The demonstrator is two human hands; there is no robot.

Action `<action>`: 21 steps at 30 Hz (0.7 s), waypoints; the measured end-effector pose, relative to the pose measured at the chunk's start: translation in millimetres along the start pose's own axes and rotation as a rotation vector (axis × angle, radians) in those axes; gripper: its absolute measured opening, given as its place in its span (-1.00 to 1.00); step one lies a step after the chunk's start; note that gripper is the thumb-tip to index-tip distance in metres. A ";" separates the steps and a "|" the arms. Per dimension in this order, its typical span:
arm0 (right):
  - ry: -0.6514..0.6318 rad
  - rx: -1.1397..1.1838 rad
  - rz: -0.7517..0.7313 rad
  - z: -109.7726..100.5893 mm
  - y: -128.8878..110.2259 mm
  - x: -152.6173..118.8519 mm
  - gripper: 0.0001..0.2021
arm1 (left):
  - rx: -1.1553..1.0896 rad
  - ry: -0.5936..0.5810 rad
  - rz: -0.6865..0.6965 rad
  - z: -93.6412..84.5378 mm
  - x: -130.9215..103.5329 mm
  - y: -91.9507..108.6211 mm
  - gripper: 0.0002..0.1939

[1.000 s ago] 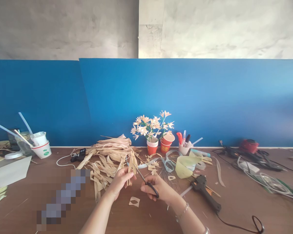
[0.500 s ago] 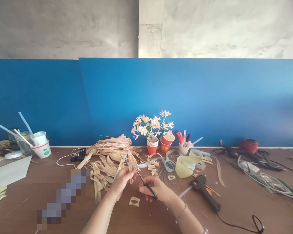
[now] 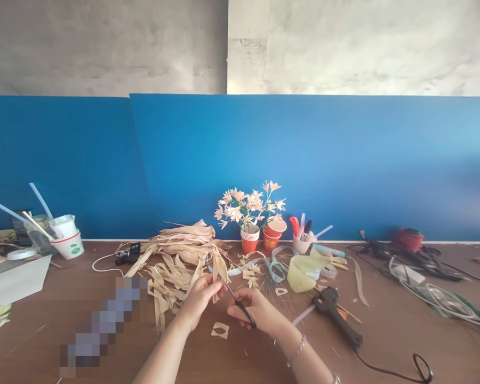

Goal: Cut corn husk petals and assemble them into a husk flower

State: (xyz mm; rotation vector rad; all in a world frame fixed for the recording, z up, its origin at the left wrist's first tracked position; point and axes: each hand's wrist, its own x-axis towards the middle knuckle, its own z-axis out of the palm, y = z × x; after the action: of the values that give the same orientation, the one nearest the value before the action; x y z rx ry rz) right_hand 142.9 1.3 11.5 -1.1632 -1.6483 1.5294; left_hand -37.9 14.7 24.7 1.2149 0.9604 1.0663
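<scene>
Pinched in my left hand (image 3: 202,298) is a dried corn husk (image 3: 218,262), its upper part standing above the fingers and a short end hanging below. My right hand (image 3: 250,308) grips black-handled scissors (image 3: 245,312), whose blades reach up and left to the husk beside my left fingertips. How far the blades are apart I cannot tell. Below the hands, on the brown table (image 3: 208,360), lies a husk scrap (image 3: 220,330) with a leaf-shaped hole. A heap of dried husks (image 3: 172,272) spreads behind and left of my left hand.
Husk flowers (image 3: 240,205) stand in paper cups (image 3: 249,242) against the blue partition (image 3: 304,160). To the right lie a glue gun (image 3: 336,314) with its cord, yellow-green ribbon (image 3: 302,272) and tangled cables (image 3: 444,298). A white cup (image 3: 69,245) stands at left.
The husk has tilted slightly, and the scissors have shifted a little beside it. Both hands keep their hold; the rest looks the same.
</scene>
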 end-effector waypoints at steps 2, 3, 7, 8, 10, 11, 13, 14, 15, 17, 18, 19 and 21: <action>0.009 -0.011 0.000 0.1 -0.6 -0.1 -0.59 | -0.001 0.002 0.006 0.0 0.3 -0.3 -0.79; 0.011 -0.015 -0.003 0.1 -1.1 -0.2 -0.60 | -0.003 0.004 0.009 0.1 0.3 -0.2 -0.79; 0.006 -0.012 -0.023 0.5 -3.4 -0.8 -0.60 | -0.005 0.008 0.012 0.8 -0.2 -0.2 -0.78; 0.008 -0.013 -0.025 0.5 -3.7 -0.9 -0.60 | -0.001 0.005 0.010 0.8 -0.3 -0.4 -0.78; 0.011 -0.019 -0.024 0.0 -3.7 -1.0 -0.61 | 0.008 0.003 0.002 0.1 -0.1 -1.1 -0.77; 0.007 -0.024 -0.021 -0.3 -3.4 -1.0 -0.61 | 0.011 0.015 -0.002 -0.5 0.2 -1.6 -0.76; -0.007 -0.038 -0.011 -0.9 -2.7 -1.4 -0.63 | 0.007 0.082 0.002 -2.2 1.3 -2.5 -0.74; -0.014 -0.045 -0.007 -1.2 -2.4 -1.8 -0.64 | -0.002 0.133 0.008 -3.2 2.0 -2.9 -0.72; -0.019 -0.051 -0.001 -1.3 -2.2 -2.1 -0.65 | -0.014 0.183 0.016 -4.2 2.8 -3.2 -0.70; -0.029 -0.064 0.009 -1.2 -2.1 -2.9 -0.67 | -0.037 0.258 0.033 -6.2 4.5 -3.5 -0.65; -0.035 -0.073 0.011 -1.2 -2.1 -3.2 -0.68 | -0.042 0.279 0.045 -7.1 5.3 -3.7 -0.62; -0.044 -0.081 0.013 -1.2 -2.0 -3.5 -0.68 | -0.045 0.294 0.059 -7.9 6.1 -4.1 -0.60; -0.061 -0.096 0.009 -1.4 -1.7 -3.8 -0.69 | -0.050 0.317 0.095 -9.3 7.6 -5.4 -0.61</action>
State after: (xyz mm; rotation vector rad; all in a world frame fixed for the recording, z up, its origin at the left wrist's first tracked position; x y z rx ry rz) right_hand 145.5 -1.4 13.9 -1.1858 -1.7761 1.5196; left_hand -44.4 24.1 18.2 1.0774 1.1173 1.3795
